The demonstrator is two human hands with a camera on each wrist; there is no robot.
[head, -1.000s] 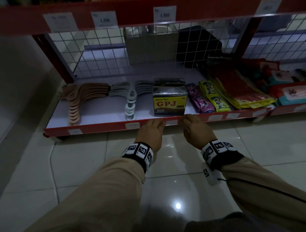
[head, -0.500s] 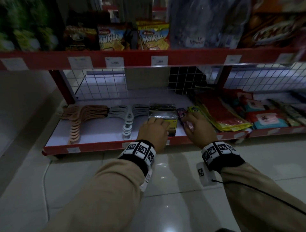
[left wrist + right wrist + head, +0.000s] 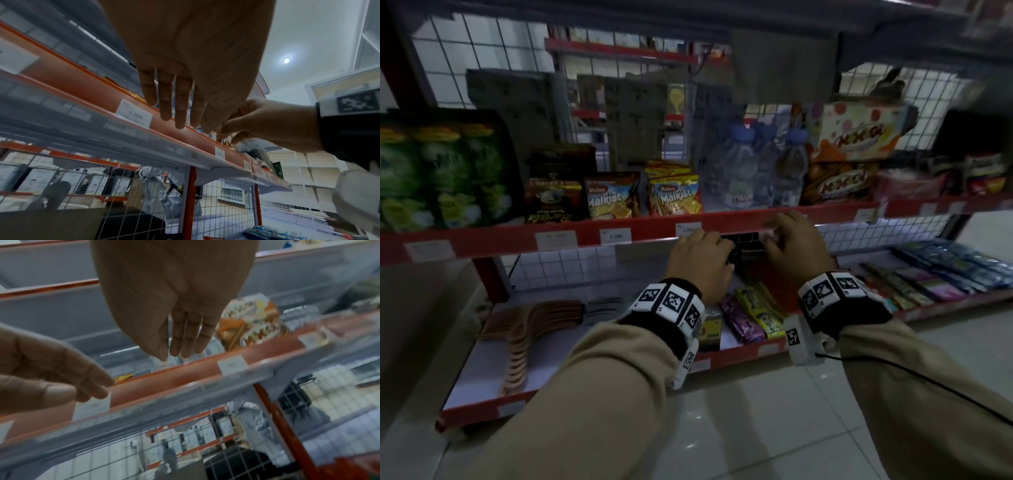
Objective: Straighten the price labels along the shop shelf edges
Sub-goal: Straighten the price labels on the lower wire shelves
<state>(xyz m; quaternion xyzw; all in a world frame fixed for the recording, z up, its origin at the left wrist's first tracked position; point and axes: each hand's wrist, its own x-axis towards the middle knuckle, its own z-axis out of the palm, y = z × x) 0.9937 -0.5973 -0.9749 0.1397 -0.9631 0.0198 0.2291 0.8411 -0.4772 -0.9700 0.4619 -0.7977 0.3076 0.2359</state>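
Note:
The red edge strip (image 3: 654, 231) of the middle shelf carries several white price labels. One label (image 3: 688, 228) sits just above my left hand (image 3: 698, 253), whose fingers (image 3: 164, 100) are straight and reach up to the strip beside that label (image 3: 133, 114). Whether they touch it I cannot tell. My right hand (image 3: 791, 240) is blurred at the strip a little to the right, fingers (image 3: 189, 340) loosely together, holding nothing. Another label (image 3: 232, 365) lies further right of it, also visible as label (image 3: 864, 215).
Above the strip stand Malkist packs (image 3: 613, 198), water bottles (image 3: 743, 171) and snack boxes (image 3: 856, 133). The bottom shelf (image 3: 599, 349) holds hangers (image 3: 527, 329) and sachets (image 3: 756, 315). A wire mesh back (image 3: 571, 263) closes the shelves. White floor tiles (image 3: 774, 428) lie below.
Both hands have left the bottom shelf edge and risen to the middle shelf's edge strip. The head view has tilted up with them.

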